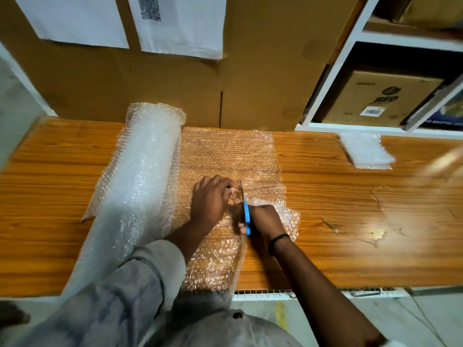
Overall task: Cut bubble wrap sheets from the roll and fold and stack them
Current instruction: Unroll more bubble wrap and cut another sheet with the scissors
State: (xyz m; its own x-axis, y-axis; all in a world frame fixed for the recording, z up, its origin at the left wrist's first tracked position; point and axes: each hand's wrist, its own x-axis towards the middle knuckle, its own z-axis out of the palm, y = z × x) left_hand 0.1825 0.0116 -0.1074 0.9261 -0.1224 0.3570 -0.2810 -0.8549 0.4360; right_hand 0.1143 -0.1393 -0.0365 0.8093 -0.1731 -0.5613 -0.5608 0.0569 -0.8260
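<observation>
A thick roll of bubble wrap (142, 166) lies on the wooden table (338, 221), running from the back to the front left edge. Its unrolled sheet (225, 151) spreads flat to the right of the roll. My right hand (263, 219) grips blue-handled scissors (246, 216), whose blades point away from me into the sheet. The cut part of the sheet curls up over my right wrist. My left hand (210, 201) presses the sheet down just left of the blades, fingers curled onto it. A stack of folded bubble wrap sheets (365, 151) sits at the back right.
A large cardboard panel (175, 78) with two paper sheets taped on stands behind the table. A white shelf unit (355, 46) at the right holds a cardboard box (375, 98). The table's front edge runs just before my body.
</observation>
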